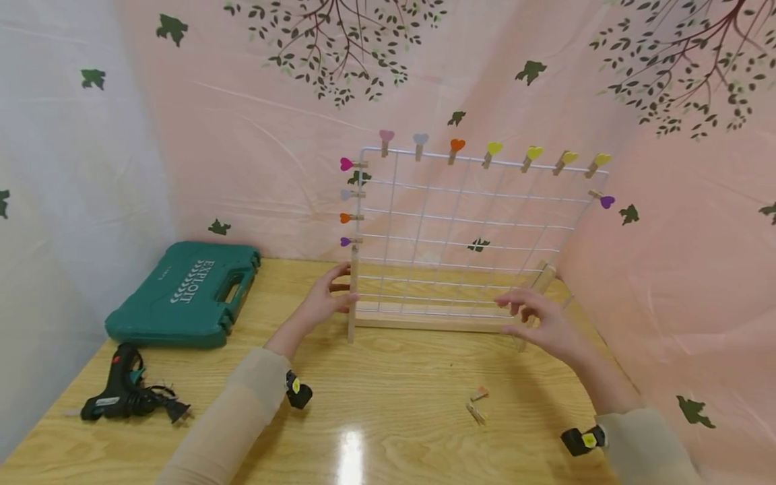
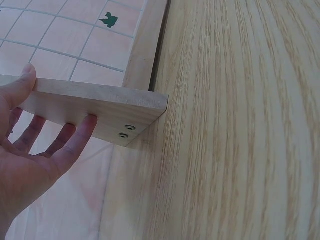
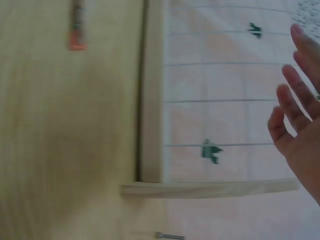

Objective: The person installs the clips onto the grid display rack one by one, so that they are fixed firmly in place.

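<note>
A white wire grid (image 1: 473, 159) stands upright in a wooden base with a front rail (image 1: 424, 324). Heart-topped mini clothespins (image 1: 457, 146) are clipped along its top and both sides. My left hand (image 1: 321, 300) grips the base's left wooden side post (image 2: 100, 107), thumb on the front edge and fingertips against the outer face. Close to the right wooden post (image 1: 543, 273), my right hand (image 1: 539, 323) hovers with loosely bent fingers and nothing in them. In the right wrist view its fingers (image 3: 292, 102) stand apart from the wood.
Two loose clothespins (image 1: 475, 413) lie on the table in front of the grid. At the left are a green tool case (image 1: 182, 289) and a black glue gun (image 1: 121, 391) with its cord. A pink printed cloth (image 1: 273, 168) hangs behind.
</note>
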### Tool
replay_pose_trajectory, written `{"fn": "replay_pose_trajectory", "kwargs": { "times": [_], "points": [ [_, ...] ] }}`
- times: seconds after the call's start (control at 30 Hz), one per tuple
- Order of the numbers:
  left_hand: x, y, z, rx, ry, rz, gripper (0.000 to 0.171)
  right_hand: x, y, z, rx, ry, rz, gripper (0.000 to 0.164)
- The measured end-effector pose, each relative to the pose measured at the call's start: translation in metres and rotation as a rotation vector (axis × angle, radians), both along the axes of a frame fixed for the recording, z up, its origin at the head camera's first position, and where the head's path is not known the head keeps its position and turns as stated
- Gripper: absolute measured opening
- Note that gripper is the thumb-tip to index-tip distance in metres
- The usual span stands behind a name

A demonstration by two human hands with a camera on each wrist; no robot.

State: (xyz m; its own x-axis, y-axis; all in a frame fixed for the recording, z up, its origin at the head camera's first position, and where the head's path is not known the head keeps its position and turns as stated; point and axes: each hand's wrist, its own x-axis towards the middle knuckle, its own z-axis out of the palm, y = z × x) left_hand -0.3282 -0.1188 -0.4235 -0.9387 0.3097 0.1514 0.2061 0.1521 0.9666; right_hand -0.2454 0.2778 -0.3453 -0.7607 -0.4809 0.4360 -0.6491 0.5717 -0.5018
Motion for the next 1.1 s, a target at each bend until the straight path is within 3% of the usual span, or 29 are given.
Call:
{"fn": "replay_pose_trajectory", "kwargs": {
  "times": [0.2, 0.43, 0.77, 1.1],
  "points": [
    [0.001, 0.0, 0.001, -0.016, -0.004, 0.007, 0.068, -0.011, 0.009, -0.057, 0.109, -0.124, 0.21, 0.04],
    [0.0, -0.001, 0.002, -0.015, -0.001, 0.002, 0.068, -0.009, 0.012, -0.092, 0.121, -0.295, 0.369, 0.032],
    [0.001, -0.001, 0.001, -0.007, -0.006, -0.004, 0.071, -0.01, 0.012, -0.112, 0.135, -0.382, 0.506, 0.018],
    [0.001, -0.001, 0.002, -0.016, 0.007, 0.002, 0.073, -0.011, 0.011, -0.112, 0.154, -0.432, 0.446, 0.007]
  ]
}}
